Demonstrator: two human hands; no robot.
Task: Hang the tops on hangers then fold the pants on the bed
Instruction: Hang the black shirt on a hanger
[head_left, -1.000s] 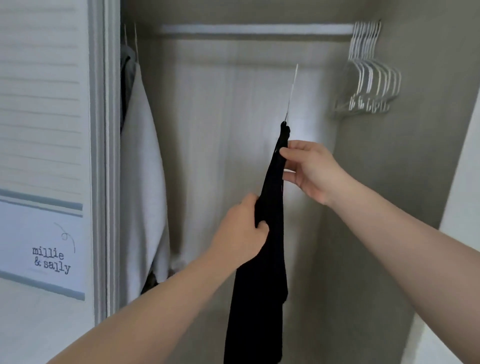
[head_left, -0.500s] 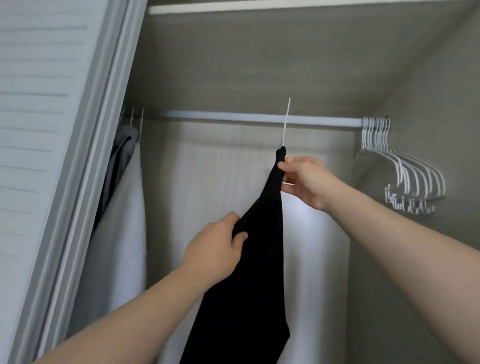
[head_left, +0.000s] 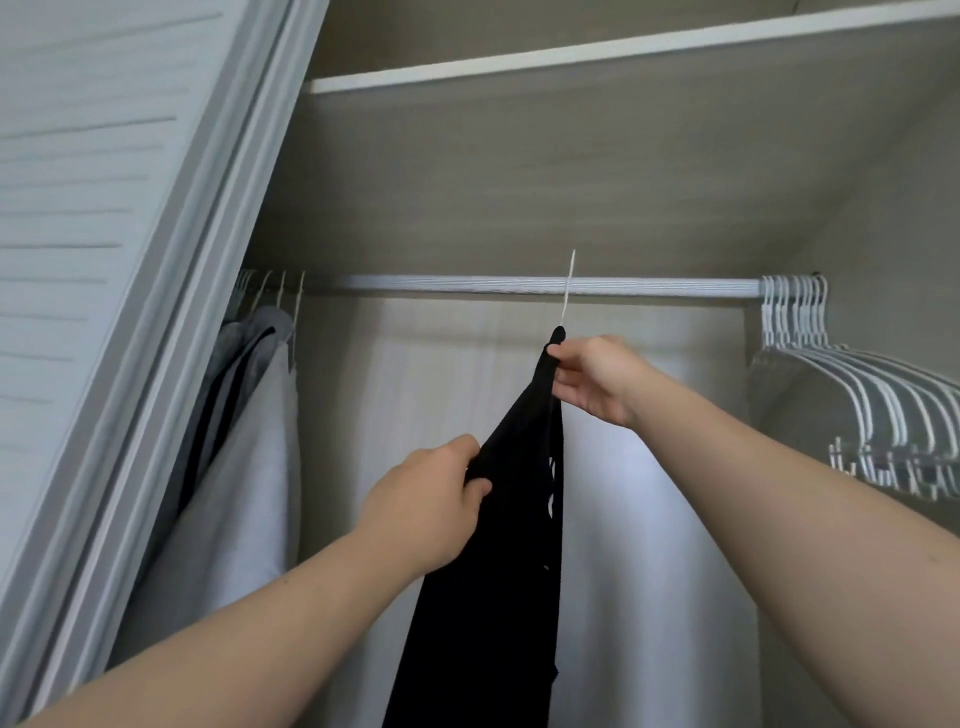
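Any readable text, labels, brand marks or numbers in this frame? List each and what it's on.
None readable in this frame.
No print, tag or logo shows on the black top, the louvred door, the closet rod, the empty white hangers or the hung garments.

Single wide-angle view from the head, close at the closet opening, facing in and tilted up toward rod (head_left: 441, 285) and shelf (head_left: 623, 49). At 9 o'clock door (head_left: 104, 234), at 3 spare hangers (head_left: 857, 395). From 6 both arms, left hand (head_left: 426, 504) and right hand (head_left: 597, 379) gripping top (head_left: 509, 571) at centre.
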